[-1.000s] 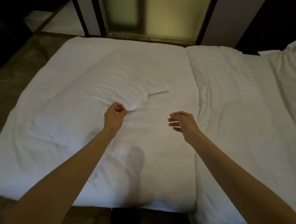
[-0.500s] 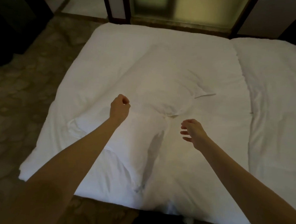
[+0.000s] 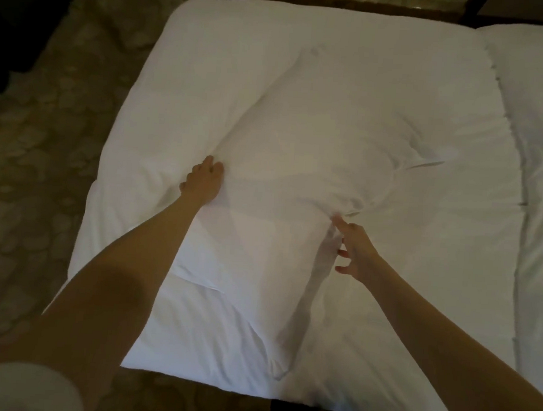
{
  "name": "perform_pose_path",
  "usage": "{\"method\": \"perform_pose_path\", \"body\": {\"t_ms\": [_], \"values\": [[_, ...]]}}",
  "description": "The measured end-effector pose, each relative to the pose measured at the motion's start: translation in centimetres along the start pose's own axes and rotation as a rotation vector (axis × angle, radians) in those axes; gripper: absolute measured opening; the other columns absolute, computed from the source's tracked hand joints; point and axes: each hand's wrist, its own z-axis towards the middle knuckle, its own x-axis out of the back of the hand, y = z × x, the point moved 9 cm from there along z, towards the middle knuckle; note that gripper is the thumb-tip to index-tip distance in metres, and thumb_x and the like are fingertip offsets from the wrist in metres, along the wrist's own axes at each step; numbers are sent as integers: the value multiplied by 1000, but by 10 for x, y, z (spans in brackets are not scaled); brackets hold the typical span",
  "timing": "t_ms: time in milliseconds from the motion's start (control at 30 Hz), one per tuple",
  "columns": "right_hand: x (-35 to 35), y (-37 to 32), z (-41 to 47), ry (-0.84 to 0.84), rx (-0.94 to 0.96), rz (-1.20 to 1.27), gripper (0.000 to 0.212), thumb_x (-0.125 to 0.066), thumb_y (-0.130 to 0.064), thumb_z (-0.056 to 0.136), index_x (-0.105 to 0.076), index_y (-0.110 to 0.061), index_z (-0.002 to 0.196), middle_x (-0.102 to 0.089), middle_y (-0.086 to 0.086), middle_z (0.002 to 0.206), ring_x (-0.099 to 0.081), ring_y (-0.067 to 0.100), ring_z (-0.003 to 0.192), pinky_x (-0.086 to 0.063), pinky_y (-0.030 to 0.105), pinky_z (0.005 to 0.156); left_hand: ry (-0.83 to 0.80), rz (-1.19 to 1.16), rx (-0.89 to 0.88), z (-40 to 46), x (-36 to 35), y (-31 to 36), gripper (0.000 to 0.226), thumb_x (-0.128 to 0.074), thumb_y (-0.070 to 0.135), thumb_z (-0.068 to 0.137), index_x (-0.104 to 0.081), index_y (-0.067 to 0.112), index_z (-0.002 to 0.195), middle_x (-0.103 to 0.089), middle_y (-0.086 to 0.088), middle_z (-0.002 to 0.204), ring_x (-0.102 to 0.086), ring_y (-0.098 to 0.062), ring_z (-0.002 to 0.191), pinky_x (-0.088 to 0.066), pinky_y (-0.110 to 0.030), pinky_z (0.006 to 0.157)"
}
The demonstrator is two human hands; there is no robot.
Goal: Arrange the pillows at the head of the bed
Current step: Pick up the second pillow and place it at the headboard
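A large white pillow (image 3: pixel 315 138) lies askew on the white bed (image 3: pixel 209 58), one corner pointing far and another toward me. My left hand (image 3: pixel 203 182) rests on the pillow's left edge, its fingers curled into the fabric. My right hand (image 3: pixel 354 251) hovers at a bunched crease on the pillow's near right side. Its fingers are spread and the index fingertip touches the crease. White on white makes the pillow's outline hard to trace.
A second white bed (image 3: pixel 540 158) adjoins on the right, with a seam between the two. Patterned carpet (image 3: pixel 44 159) runs along the left side and the near edge. Dark furniture (image 3: pixel 17 24) stands at the far left.
My left hand has moved left onto the pillow's edge and dug in. My right hand has spread its fingers and reached the crease. The view has shifted left and closer.
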Motion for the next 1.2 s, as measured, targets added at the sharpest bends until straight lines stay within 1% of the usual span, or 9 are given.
{"method": "perform_pose_path", "body": {"t_ms": [233,333,567,667,833,933,1000,1100,1200], "values": [[-14,16,29,37,-19,26,84,-52,-70,79,-39,-15,140,-52,3,137,-50,28,123,-41,49,103,-80,46,-21,25,-13,0,54,-18,40,101,-34,10,142,-42,-26,141,-44,-44,126,-32,-46,106],[-28,12,26,-8,46,202,58,-50,-58,88,-58,-14,125,-68,-4,108,-62,15,97,-48,35,86,1,-13,-34,17,-13,5,51,-20,37,101,-39,6,137,-47,-28,133,-48,-45,120,-37,-46,100],[-17,-2,9,150,172,280,35,-36,-25,102,-47,-9,130,-60,14,126,-59,27,107,-49,39,94,154,-296,-62,-17,-16,32,51,-26,36,100,-62,0,97,-64,-23,102,-58,-35,96,-43,-40,86],[14,-6,-9,267,214,284,37,-32,-23,102,-46,-11,134,-58,11,130,-55,29,116,-45,41,102,272,-477,-22,-43,-9,42,43,-37,35,93,-48,15,57,-53,-6,63,-47,-23,62,-39,-34,65],[86,-32,-48,444,304,153,49,-30,-29,103,-27,-10,148,-34,9,154,-32,28,141,-25,37,117,372,-722,-56,-102,-17,74,46,-42,26,91,-28,22,47,-32,3,48,-28,-14,47,-28,-32,57],[126,-59,-79,524,442,53,32,-29,-22,104,-53,-8,119,-54,20,133,-48,34,124,-37,32,93,380,-773,-109,-139,-25,100,46,-40,25,92,-25,24,49,-29,3,49,-27,-14,48,-25,-30,56],[148,-68,-98,546,492,29,21,-29,-19,103,-47,-13,95,-58,24,121,-55,32,110,-32,26,75,403,-789,-130,-165,-27,119,46,-39,23,93,-25,23,49,-30,4,49,-27,-12,48,-25,-28,54],[198,-71,-127,587,548,21,31,-30,-16,102,-41,-14,73,-61,23,113,-55,27,97,-27,22,68,410,-813,-154,-210,-36,153,47,-37,22,95,-24,21,50,-31,4,51,-28,-10,49,-23,-28,50],[256,-70,-151,620,595,9,30,-29,-14,103,-45,-6,79,-61,25,107,-56,33,100,-30,25,72,426,-836,-178,-253,-52,191,47,-36,21,95,-23,20,50,-30,4,51,-27,-11,49,-22,-30,48]]}}
